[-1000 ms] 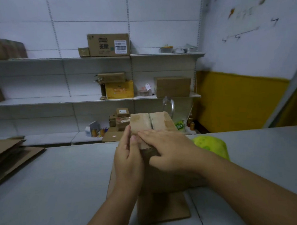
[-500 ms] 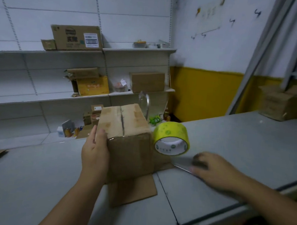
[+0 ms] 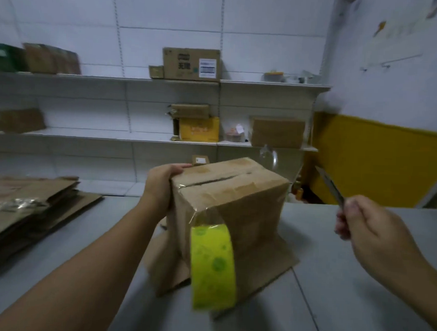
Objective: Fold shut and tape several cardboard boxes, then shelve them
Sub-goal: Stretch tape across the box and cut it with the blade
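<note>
A brown cardboard box (image 3: 238, 198) stands on the grey table (image 3: 345, 283), its top flaps folded together with a slit between them. Clear tape runs over its near top corner. From that tape a yellow-green tape roll (image 3: 213, 267) hangs down in front of the box. My left hand (image 3: 162, 185) grips the box's left top edge. My right hand (image 3: 367, 224), off to the right and apart from the box, holds a utility knife (image 3: 330, 186) with its blade pointing up and left.
Flattened cardboard boxes (image 3: 27, 212) are stacked at the table's left. Behind the table, white wall shelves (image 3: 138, 136) carry several cardboard boxes, a yellow box (image 3: 199, 128) and small items. A yellow-painted wall (image 3: 378, 159) is at the right.
My right hand has lifted the knife off the table and raised it. The tape roll now hangs from the box's front corner. The view has swung back left.
</note>
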